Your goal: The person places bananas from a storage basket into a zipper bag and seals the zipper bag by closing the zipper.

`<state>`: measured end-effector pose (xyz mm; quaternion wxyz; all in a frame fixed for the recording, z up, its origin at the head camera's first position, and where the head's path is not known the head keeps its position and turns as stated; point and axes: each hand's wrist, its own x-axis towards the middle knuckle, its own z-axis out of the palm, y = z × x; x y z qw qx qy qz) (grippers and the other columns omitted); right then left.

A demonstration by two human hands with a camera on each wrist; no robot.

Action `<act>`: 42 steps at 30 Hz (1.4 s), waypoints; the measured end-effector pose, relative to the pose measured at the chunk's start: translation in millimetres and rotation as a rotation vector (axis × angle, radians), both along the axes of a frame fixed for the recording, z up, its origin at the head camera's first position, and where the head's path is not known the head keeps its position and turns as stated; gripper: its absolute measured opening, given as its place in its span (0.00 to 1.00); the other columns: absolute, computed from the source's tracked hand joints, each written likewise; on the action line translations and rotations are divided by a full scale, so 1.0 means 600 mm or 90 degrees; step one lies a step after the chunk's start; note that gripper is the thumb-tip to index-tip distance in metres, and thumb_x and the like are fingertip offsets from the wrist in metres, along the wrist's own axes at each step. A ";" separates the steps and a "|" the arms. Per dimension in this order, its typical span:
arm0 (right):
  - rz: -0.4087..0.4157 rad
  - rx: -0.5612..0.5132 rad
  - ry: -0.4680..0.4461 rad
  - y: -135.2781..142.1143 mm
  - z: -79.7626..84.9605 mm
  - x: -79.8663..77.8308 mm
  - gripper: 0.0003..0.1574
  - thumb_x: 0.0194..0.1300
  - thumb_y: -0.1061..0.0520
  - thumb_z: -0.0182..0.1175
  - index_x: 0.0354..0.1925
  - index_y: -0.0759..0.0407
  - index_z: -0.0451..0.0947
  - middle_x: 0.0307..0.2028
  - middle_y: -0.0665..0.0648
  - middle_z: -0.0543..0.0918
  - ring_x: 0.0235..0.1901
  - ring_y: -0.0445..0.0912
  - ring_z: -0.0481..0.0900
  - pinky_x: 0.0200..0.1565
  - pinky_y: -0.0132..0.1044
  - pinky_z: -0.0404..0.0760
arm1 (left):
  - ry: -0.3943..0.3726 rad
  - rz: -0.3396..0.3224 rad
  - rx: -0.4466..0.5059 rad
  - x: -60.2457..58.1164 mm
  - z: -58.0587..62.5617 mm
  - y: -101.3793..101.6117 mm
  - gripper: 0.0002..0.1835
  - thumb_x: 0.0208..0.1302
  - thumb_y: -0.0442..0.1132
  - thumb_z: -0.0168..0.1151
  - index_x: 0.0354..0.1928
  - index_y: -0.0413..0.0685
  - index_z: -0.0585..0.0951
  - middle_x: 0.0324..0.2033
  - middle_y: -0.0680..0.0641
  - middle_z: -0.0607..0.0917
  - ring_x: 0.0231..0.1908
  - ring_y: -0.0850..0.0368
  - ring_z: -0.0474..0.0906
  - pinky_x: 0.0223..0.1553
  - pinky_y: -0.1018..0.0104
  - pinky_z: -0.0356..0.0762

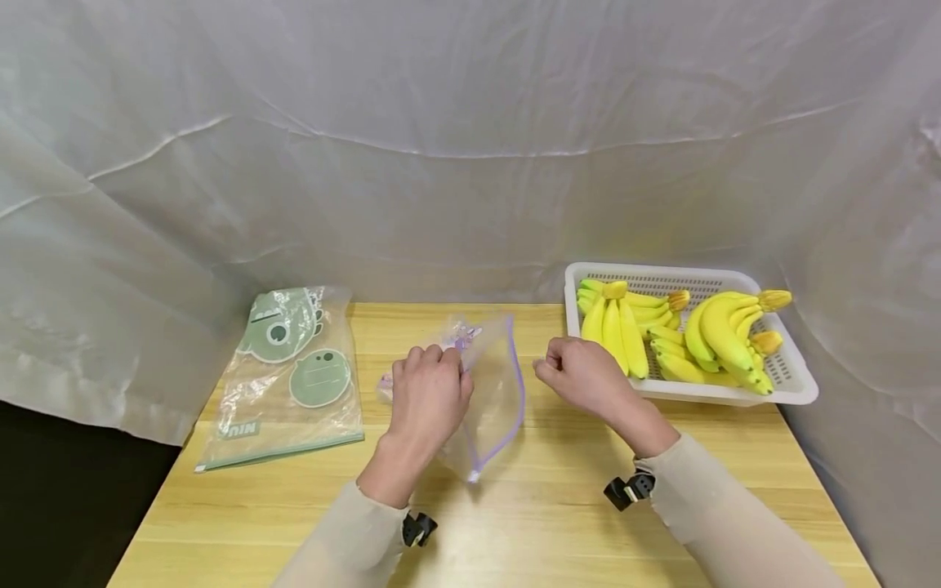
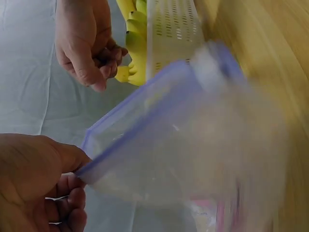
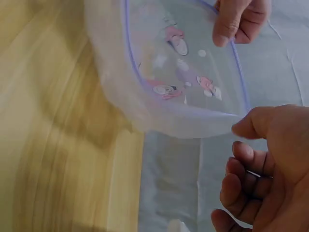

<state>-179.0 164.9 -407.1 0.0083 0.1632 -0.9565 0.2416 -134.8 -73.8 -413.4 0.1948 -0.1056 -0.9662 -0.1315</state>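
Observation:
My left hand [image 1: 432,388] pinches the purple-edged rim of a clear zip bag [image 1: 496,400] between thumb and fingers. The bag's mouth gapes toward the right, and a white slider shows at its near end. Pink cartoon figures are printed on the bag [image 3: 178,82], seen in the right wrist view. To the right of the bag, my right hand [image 1: 584,376] hovers in front of the basket's near left corner. Its fingers [image 3: 246,176] curl loosely with nothing between them, the thumb apart from them.
A white perforated basket [image 1: 797,388] at the back right holds several bunches of yellow bananas [image 1: 613,327]. Flat on the left lies another clear zip bag [image 1: 257,425] with green cartoon prints. A grey curtain [image 1: 470,220] hangs behind the wooden table [image 1: 544,523].

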 end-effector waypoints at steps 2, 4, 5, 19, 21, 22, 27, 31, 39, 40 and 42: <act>-0.006 -0.007 -0.006 -0.007 -0.007 0.004 0.21 0.71 0.44 0.65 0.26 0.54 0.75 0.26 0.52 0.77 0.24 0.45 0.72 0.30 0.40 0.72 | -0.003 0.003 0.000 -0.001 0.001 0.002 0.11 0.69 0.42 0.66 0.29 0.49 0.79 0.27 0.48 0.81 0.34 0.46 0.75 0.47 0.43 0.76; -0.005 -0.009 -0.018 -0.016 -0.018 0.009 0.24 0.69 0.39 0.68 0.32 0.57 0.79 0.31 0.53 0.80 0.28 0.46 0.75 0.33 0.42 0.77 | -0.010 0.004 -0.002 -0.002 0.002 0.004 0.11 0.70 0.43 0.66 0.29 0.50 0.79 0.27 0.49 0.81 0.34 0.46 0.76 0.49 0.43 0.75; -0.002 -0.009 -0.025 -0.021 -0.025 0.012 0.25 0.69 0.37 0.68 0.34 0.58 0.80 0.33 0.54 0.81 0.30 0.46 0.77 0.35 0.42 0.78 | -0.014 0.003 -0.001 -0.002 0.003 0.004 0.11 0.70 0.43 0.66 0.29 0.50 0.79 0.27 0.49 0.81 0.34 0.46 0.76 0.49 0.43 0.75; 0.017 -0.210 -0.099 0.002 0.106 0.026 0.16 0.66 0.59 0.53 0.21 0.54 0.70 0.16 0.48 0.68 0.17 0.41 0.63 0.20 0.33 0.62 | -0.069 -0.014 0.119 0.043 0.132 -0.007 0.13 0.69 0.42 0.64 0.25 0.53 0.77 0.22 0.53 0.77 0.26 0.52 0.72 0.28 0.58 0.70; 0.041 -0.195 -0.116 0.013 0.158 0.032 0.18 0.64 0.60 0.53 0.18 0.53 0.65 0.15 0.46 0.62 0.17 0.40 0.59 0.21 0.33 0.59 | -0.133 -0.018 0.149 0.049 0.155 -0.012 0.13 0.69 0.42 0.63 0.25 0.53 0.76 0.21 0.53 0.76 0.25 0.54 0.71 0.26 0.60 0.68; 0.055 -0.181 -0.122 0.017 0.180 0.035 0.19 0.64 0.61 0.53 0.17 0.52 0.63 0.15 0.46 0.60 0.16 0.40 0.58 0.22 0.34 0.59 | -0.166 -0.019 0.156 0.050 0.161 -0.015 0.13 0.69 0.42 0.62 0.25 0.54 0.75 0.21 0.53 0.75 0.24 0.54 0.71 0.25 0.61 0.67; 0.097 -0.107 -0.147 -0.001 0.202 0.019 0.20 0.66 0.59 0.53 0.17 0.50 0.63 0.16 0.45 0.59 0.17 0.41 0.59 0.25 0.35 0.63 | -0.297 0.020 0.127 0.032 0.152 -0.043 0.11 0.67 0.40 0.58 0.24 0.52 0.74 0.19 0.51 0.73 0.21 0.55 0.68 0.21 0.61 0.63; 0.095 -0.085 -0.121 -0.039 0.127 -0.013 0.19 0.67 0.57 0.55 0.19 0.51 0.66 0.17 0.47 0.64 0.19 0.42 0.63 0.28 0.37 0.65 | -0.385 0.101 0.062 0.012 0.117 -0.077 0.09 0.67 0.40 0.56 0.29 0.47 0.80 0.25 0.46 0.80 0.25 0.49 0.75 0.22 0.55 0.70; 0.085 -0.096 -0.075 -0.076 0.048 -0.031 0.20 0.70 0.54 0.57 0.20 0.50 0.69 0.17 0.47 0.69 0.20 0.42 0.66 0.28 0.37 0.66 | -0.293 0.115 0.078 0.009 0.087 -0.081 0.11 0.73 0.41 0.55 0.33 0.46 0.80 0.28 0.46 0.81 0.28 0.48 0.76 0.28 0.53 0.74; 0.082 -0.096 -0.068 -0.074 0.048 -0.032 0.20 0.70 0.54 0.57 0.20 0.51 0.70 0.17 0.47 0.70 0.20 0.42 0.66 0.28 0.37 0.66 | -0.261 0.101 0.092 0.009 0.087 -0.077 0.10 0.73 0.41 0.56 0.32 0.47 0.80 0.27 0.47 0.80 0.28 0.48 0.76 0.28 0.53 0.73; 0.076 -0.090 -0.053 -0.067 0.049 -0.035 0.18 0.70 0.55 0.58 0.21 0.51 0.71 0.18 0.48 0.71 0.20 0.43 0.67 0.27 0.37 0.66 | -0.203 0.082 0.105 0.010 0.085 -0.068 0.10 0.72 0.40 0.58 0.32 0.47 0.80 0.27 0.47 0.80 0.28 0.48 0.75 0.29 0.53 0.74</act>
